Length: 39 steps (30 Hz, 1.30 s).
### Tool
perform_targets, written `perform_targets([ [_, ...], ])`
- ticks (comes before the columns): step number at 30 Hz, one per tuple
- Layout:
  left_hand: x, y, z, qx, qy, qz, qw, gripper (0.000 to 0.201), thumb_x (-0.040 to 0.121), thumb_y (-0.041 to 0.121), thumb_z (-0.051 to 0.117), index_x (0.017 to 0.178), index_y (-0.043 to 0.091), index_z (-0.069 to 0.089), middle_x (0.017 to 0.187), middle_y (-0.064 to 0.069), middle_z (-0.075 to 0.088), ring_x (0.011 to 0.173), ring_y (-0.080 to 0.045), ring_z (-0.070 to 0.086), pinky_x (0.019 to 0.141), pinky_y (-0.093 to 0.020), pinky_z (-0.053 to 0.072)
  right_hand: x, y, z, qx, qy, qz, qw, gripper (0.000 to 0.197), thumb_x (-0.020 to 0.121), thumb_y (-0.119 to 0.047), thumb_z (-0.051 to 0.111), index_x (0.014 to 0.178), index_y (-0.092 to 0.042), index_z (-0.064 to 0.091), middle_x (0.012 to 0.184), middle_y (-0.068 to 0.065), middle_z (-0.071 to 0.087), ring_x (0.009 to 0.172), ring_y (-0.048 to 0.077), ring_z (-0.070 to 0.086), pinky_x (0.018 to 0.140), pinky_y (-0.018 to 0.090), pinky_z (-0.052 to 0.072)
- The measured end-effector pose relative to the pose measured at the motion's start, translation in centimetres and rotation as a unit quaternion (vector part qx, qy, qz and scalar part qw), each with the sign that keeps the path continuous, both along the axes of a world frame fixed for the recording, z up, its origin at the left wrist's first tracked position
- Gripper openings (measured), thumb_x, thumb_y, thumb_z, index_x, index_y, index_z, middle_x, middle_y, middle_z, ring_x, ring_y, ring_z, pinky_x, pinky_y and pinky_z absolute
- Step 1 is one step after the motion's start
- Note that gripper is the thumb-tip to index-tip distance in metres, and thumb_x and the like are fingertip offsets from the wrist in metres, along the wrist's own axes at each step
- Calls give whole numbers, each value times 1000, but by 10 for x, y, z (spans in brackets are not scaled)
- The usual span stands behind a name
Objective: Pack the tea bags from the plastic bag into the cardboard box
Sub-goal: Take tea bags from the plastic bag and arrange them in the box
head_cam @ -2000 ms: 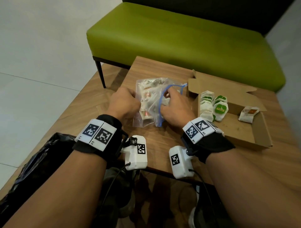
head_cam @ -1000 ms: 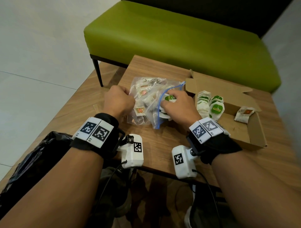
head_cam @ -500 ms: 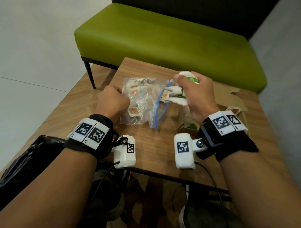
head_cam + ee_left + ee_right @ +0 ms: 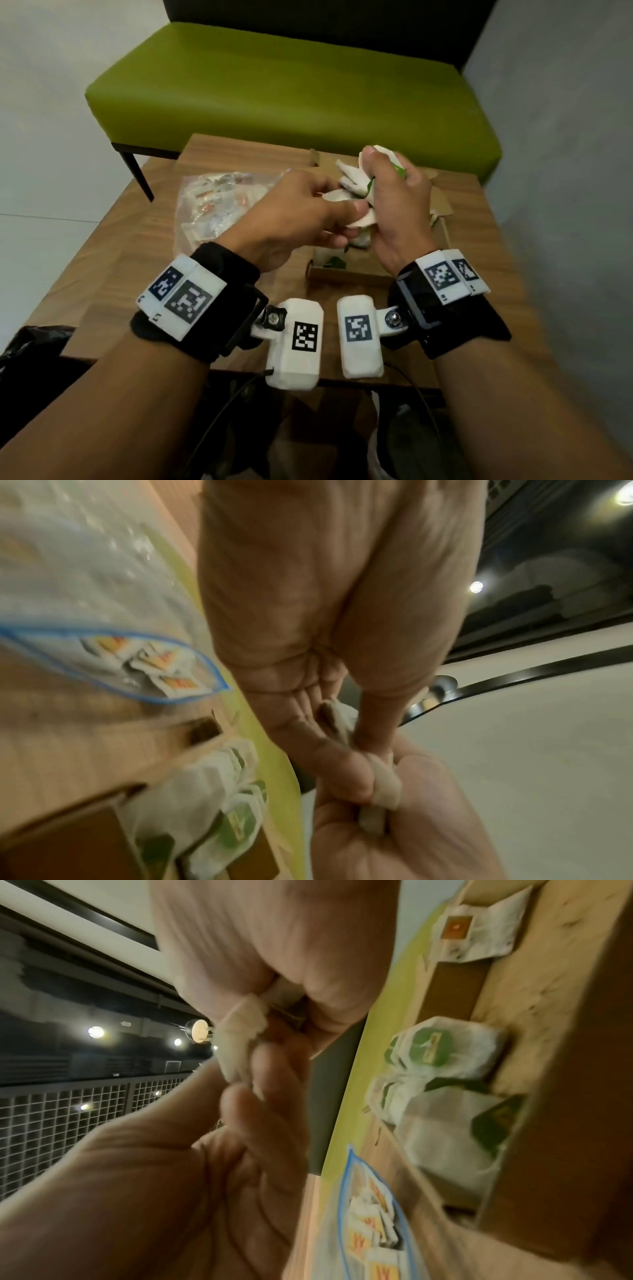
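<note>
My right hand [image 4: 387, 185] grips a bunch of white tea bags [image 4: 349, 174] with green labels, held above the cardboard box [image 4: 346, 274]. My left hand [image 4: 342, 219] has reached across and pinches one tea bag of that bunch [image 4: 342, 721] between thumb and fingers. The clear plastic bag [image 4: 209, 205] with a blue zip edge lies on the table left of the box, and orange-labelled tea bags [image 4: 171, 674] show at its open mouth. Green-labelled tea bags [image 4: 441, 1050] stand in a row inside the box, and one orange-labelled bag [image 4: 479, 934] lies apart at its far end.
The box and the plastic bag sit on a small wooden table [image 4: 144, 274]. A green bench [image 4: 274, 85] stands right behind it. A black plastic sack [image 4: 30, 346] lies at the table's near left corner. A grey wall [image 4: 565, 137] is on the right.
My right hand pulled a bunch of tea bags out of the plastic bag and carried it right, over the box. My left hand let go of the plastic bag and took hold of the bunch.
</note>
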State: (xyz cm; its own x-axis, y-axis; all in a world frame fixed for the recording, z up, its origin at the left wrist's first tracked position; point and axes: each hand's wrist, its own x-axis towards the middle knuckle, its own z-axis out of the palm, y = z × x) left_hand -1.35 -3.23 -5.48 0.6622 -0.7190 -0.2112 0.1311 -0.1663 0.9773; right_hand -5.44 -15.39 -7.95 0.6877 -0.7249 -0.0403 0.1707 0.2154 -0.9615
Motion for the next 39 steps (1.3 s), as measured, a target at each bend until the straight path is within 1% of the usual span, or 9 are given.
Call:
perform_targets([
  [6,-14,-26,-5,19,-111,-17,994,15,91,4,68,105,9,71,78,5,71,57,-2,64,53,-16,50,-22,-21,-20,-43,86,10,995,53,80,-66,62,106,-21,74,106,4,76,101,25,72,90,53,59],
  [9,-24,-34,-5,46,-154,-52,986,26,91,2,67,113,15,70,71,18,69,54,0,64,45,-10,44,-33,-27,-28,-66,116,31,991,56,79,-75,59,94,-22,74,95,5,77,92,26,75,82,51,62],
  [16,-28,-46,-13,33,-129,-21,991,15,87,3,72,101,5,67,101,-19,67,66,-11,69,59,-21,55,-35,-40,-33,-19,119,-87,989,29,89,-38,70,73,-16,62,69,2,67,65,21,66,61,37,55],
  [19,-23,-47,-17,15,-83,18,996,18,88,-1,69,102,1,59,106,-19,64,74,-16,71,59,-22,56,-35,-48,-31,63,103,-129,984,44,87,-37,74,123,-16,62,106,7,71,83,21,70,68,36,60],
  [21,-20,-47,-19,6,-60,39,997,19,88,-5,66,100,6,56,109,-20,60,80,-21,69,58,-23,56,-40,-57,-25,91,105,-147,979,52,91,-36,72,138,-24,53,103,2,67,79,16,65,50,25,52],
  [28,-13,-48,-18,-71,16,85,994,20,94,-8,56,89,11,49,102,-15,59,92,-26,68,71,-28,60,-59,-66,-25,25,120,77,989,33,93,-41,68,116,-17,68,68,-15,65,51,0,52,35,16,28],
  [33,-13,-51,-21,-67,4,89,994,22,93,-5,58,85,12,46,86,-12,56,83,-23,64,85,-42,58,-57,-54,-22,-14,118,145,982,25,90,-30,75,111,-18,68,85,0,71,49,2,55,36,17,30],
  [36,-8,-49,-23,-8,-91,95,991,17,89,2,67,96,14,56,87,-11,58,80,-27,62,89,-52,54,-53,-57,-23,-99,111,89,985,16,84,-28,81,94,-21,71,83,4,76,63,16,70,43,30,49],
  [39,-4,-45,-20,37,-201,47,978,16,90,19,71,104,23,67,90,-9,68,85,-29,67,80,-41,57,-54,-57,-20,-226,129,85,962,32,72,-50,80,90,-25,75,81,1,76,76,25,74,65,54,60],
])
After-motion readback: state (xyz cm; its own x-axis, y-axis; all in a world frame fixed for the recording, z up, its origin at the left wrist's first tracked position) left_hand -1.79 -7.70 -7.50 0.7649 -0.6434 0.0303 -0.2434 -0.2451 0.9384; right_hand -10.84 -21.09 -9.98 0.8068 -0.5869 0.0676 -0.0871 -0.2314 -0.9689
